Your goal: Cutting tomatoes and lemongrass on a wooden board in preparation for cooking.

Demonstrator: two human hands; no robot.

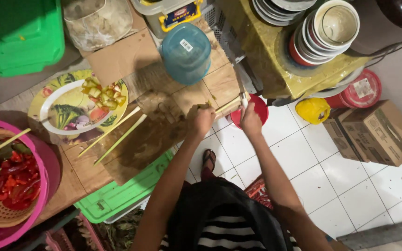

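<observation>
Fingers (200, 122) on stalk (226, 104), board's edge (231, 90)

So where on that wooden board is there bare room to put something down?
Bare wood lies between the lemongrass stalks and the left hand, and below the blue tub. The side by the plate and pink basin is crowded.

Person seen from above. Both arms bare to the shoulder, no sleeves, no watch, rings or bracelets visible. Black top with white horizontal stripes across the front, dark plain panel above them. One foot in a dark thong sandal on the tiled floor.
</observation>
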